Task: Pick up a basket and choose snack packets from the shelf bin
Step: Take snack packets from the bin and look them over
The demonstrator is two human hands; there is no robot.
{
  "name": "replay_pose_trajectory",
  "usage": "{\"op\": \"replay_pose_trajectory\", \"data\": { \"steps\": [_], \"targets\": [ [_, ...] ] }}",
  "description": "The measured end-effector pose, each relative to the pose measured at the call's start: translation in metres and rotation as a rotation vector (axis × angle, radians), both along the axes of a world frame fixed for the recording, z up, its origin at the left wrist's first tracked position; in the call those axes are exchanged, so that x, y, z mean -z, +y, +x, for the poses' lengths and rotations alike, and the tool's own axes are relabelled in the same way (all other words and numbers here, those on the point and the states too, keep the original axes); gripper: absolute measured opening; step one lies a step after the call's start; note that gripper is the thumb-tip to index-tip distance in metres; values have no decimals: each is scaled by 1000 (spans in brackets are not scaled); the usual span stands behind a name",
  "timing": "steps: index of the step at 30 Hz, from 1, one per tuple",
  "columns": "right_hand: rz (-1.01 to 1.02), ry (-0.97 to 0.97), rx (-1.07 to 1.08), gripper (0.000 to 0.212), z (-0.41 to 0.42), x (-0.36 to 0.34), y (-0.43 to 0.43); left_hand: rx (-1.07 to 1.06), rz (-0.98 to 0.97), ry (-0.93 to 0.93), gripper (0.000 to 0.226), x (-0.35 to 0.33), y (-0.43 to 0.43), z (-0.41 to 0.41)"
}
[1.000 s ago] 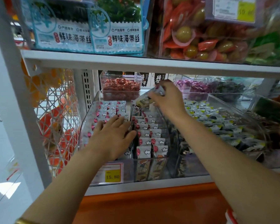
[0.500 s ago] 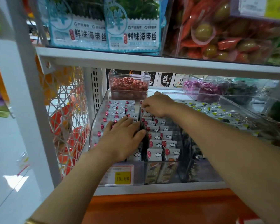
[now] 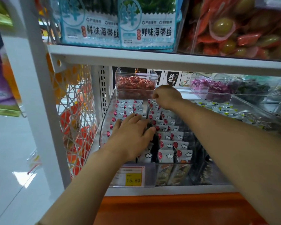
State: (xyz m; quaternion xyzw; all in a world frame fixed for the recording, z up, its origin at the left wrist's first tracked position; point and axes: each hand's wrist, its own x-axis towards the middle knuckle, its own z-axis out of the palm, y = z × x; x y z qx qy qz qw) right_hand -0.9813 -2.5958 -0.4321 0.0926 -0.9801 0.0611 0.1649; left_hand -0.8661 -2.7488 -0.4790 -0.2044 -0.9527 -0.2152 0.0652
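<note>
From my remote feed, an orange base panel [image 3: 169, 208] runs under the white shelf edge [image 3: 169, 190], where a yellow price tag [image 3: 133, 180] reading 15.80 sits on the front of the clear shelf bin [image 3: 104, 127]. My left hand [image 3: 130, 137] lies palm down, fingers spread flat, on the rows of small white snack packets [image 3: 169, 145] with red marks in the bin's left half, its thumb at the dark divider [image 3: 154, 143] down the middle; it presses rather than grips, as far as I can tell. The two hands are well apart. Farther back, my right hand [image 3: 166, 97] is curled into a loose fist at the rear of the right-hand row, fingertips down among the packets; whether it has one pinched I cannot tell. Behind it stands a clear tub of red sweets [image 3: 135, 85]. To the right, another bin holds pale packets [image 3: 221, 108]. Left of the shelf, a white wire mesh [image 3: 78, 120] shows orange goods. On the upper shelf, blue seaweed bags [image 3: 146, 26] stand. No basket is visible.
</note>
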Motion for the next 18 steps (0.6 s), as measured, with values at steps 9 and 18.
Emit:
{"op": "replay_pose_trajectory", "data": {
  "steps": [9, 18],
  "targets": [
    [163, 0, 26, 19, -8, 8, -5, -30, 25, 33, 47, -6, -6, 3],
    [-350, 453, 85, 11, 55, -10, 12, -83, 239, 132, 44, -12, -9, 9]
  ]
}}
